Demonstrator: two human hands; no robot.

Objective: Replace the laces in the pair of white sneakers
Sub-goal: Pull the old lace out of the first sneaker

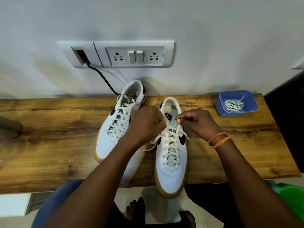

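Fingers of your right hand pinch the lace; your left hand grips too. That right sneaker lies on the counter, toe toward you, heel toward the wall.

Two sneakers sit on the bench, the left sneaker farther back toward the wall edge, the right sneaker overhanging the front edge, both hands above its tongue, and a tub holding laces near the back right corner.

Wooden table; sneakers; blue tub
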